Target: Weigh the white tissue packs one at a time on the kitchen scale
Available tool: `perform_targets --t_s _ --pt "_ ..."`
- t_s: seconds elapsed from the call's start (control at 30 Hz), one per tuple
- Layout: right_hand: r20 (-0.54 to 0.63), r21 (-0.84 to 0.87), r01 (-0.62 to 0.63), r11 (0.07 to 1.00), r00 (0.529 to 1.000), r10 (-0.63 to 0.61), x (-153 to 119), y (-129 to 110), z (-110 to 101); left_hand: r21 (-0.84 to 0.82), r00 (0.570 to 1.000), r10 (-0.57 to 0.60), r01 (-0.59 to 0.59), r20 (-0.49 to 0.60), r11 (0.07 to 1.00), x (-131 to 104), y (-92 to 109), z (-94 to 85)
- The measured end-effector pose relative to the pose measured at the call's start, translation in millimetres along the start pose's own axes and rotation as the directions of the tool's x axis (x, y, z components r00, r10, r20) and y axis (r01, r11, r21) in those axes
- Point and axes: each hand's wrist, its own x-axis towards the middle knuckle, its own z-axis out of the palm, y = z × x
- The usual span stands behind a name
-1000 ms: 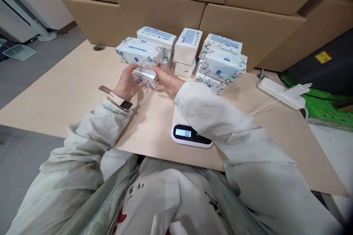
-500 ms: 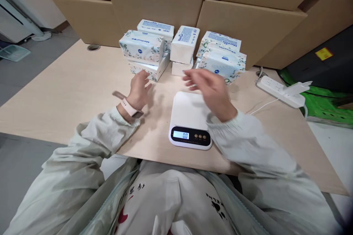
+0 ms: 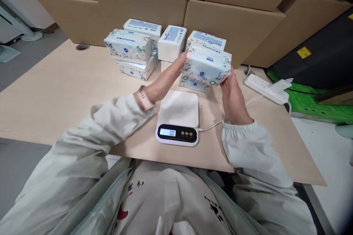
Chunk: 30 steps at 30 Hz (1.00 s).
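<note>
A floral pack of tissues (image 3: 206, 64) at the front of the right-hand stack is gripped between my two hands. My left hand (image 3: 168, 79) presses on its left end, and my right hand (image 3: 234, 97) holds its lower right corner. Under it another tissue pack (image 3: 193, 83) shows only in part. Closer to me lies a white kitchen scale (image 3: 179, 112), its lit display (image 3: 167, 132) reading 0.0. More tissue packs stand in a middle stack (image 3: 171, 44) and a left stack (image 3: 128, 47).
Large cardboard boxes (image 3: 143, 11) line the back of the wooden table (image 3: 55, 95). A white power strip (image 3: 266, 88) sits at the right, and a cable (image 3: 211, 128) runs from the scale. Beyond the right edge is a green crate (image 3: 314, 106).
Both hands, apart and holding nothing before, have moved onto the front right tissue pack and taken hold of it from either side. The view has shifted a little to the right.
</note>
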Motion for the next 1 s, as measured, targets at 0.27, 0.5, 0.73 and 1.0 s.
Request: perform_targets --t_s 0.27,0.5,0.73,1.0 --pt "0.228 -0.014 -0.191 0.981 0.955 0.189 -106 -4 19 -0.013 0.993 -0.110 0.109 -0.032 0.994 -160 -14 -26.4" --pt "-0.073 -0.022 -0.012 1.000 0.997 0.011 -112 17 19 0.107 0.937 0.106 -0.074 -0.332 0.991 -161 -48 -32.9" --pt "-0.367 0.003 0.025 1.000 0.930 -0.022 -105 25 11 -0.053 0.911 0.070 -0.100 -0.406 0.994 -152 -63 -38.7" --pt "-0.378 -0.038 -0.058 0.998 0.925 0.040 -107 19 11 -0.077 0.930 0.002 -0.032 -0.367 0.996 -155 -64 -38.3"
